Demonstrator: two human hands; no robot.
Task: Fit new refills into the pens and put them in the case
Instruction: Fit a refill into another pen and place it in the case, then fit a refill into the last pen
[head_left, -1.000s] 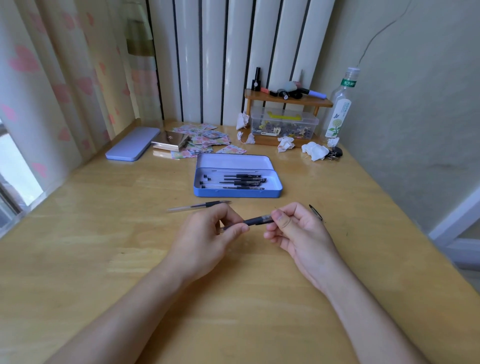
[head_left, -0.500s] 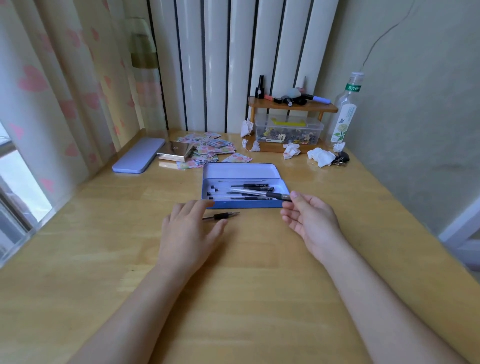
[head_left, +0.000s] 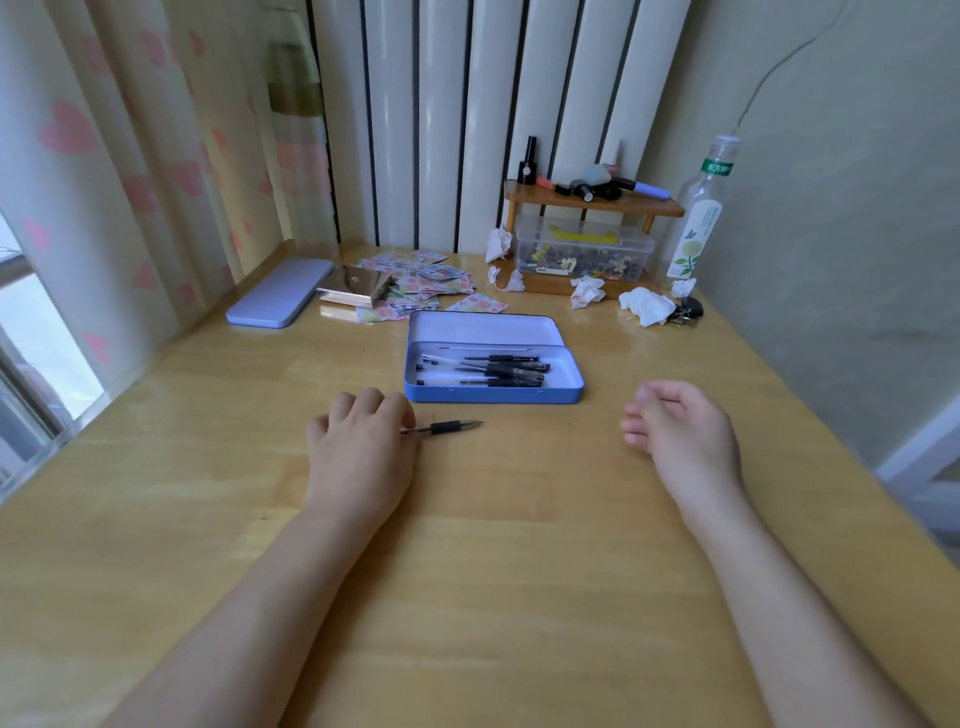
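A pen (head_left: 445, 427) lies on the wooden worktop (head_left: 519, 545) just in front of the open blue case (head_left: 493, 396), which holds several pens (head_left: 498, 369). The pen's rear end is hidden under the left hand (head_left: 363, 452), whose fingers curl down over it; an actual grip cannot be made out. The right hand (head_left: 680, 431) hovers loosely open, empty, to the case's right. White vertical panels back the worktop.
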